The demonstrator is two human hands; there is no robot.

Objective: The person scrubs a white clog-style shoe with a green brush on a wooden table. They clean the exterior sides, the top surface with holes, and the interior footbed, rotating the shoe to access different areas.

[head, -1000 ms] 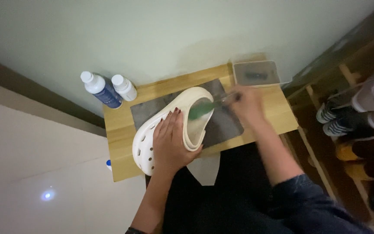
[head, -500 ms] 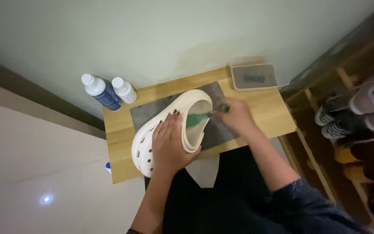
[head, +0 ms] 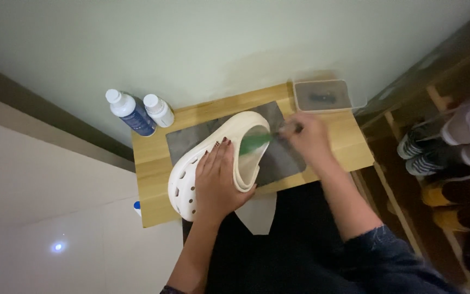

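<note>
A white clog shoe (head: 191, 169) lies on a grey mat (head: 191, 139) on a small wooden table (head: 153, 185). My left hand (head: 221, 179) presses flat on top of the clog and holds it steady. My right hand (head: 308, 139) grips a brush with a green head (head: 254, 142). The green head reaches into the clog's opening, and the brush is blurred by motion.
Two white-capped bottles, one blue (head: 131, 113) and one white (head: 159, 110), stand at the table's back left. A clear plastic box (head: 325, 96) sits at the back right corner. A wooden shoe rack with several shoes (head: 447, 144) stands to the right.
My right hand and the green brush have shifted back and forth at the clog's opening. My left hand stays on the clog. The view has drifted slightly.
</note>
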